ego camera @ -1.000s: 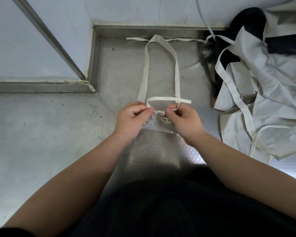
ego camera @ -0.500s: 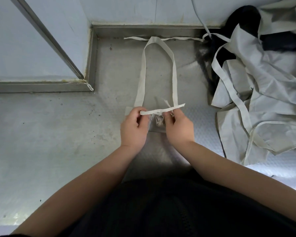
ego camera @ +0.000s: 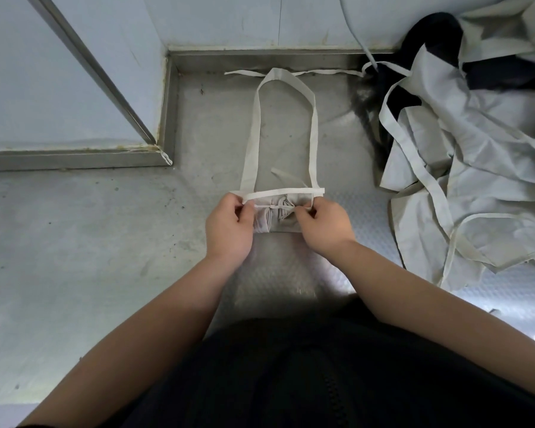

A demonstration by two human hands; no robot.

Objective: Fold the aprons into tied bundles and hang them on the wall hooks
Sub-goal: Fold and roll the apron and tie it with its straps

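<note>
Folded apron bundle [ego camera: 283, 225] at centre of surface [ego camera: 74, 242], neck loop [ego camera: 314, 134] laid toward back edge. Left hand [ego camera: 227, 225] and right hand [ego camera: 323, 225] each pinch tie string [ego camera: 272, 206] ends, knot apparently tightening. Apron pile [ego camera: 476, 168] at right edge unfolded; hanging not yet done.

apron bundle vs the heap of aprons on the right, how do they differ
The apron bundle is folded small and cinched by a tie; the heap of aprons lies loose and crumpled. The left hand and right hand pinch the apron bundle's tie; the heap of aprons lies untouched. Both are pale cloth with straps.
</note>
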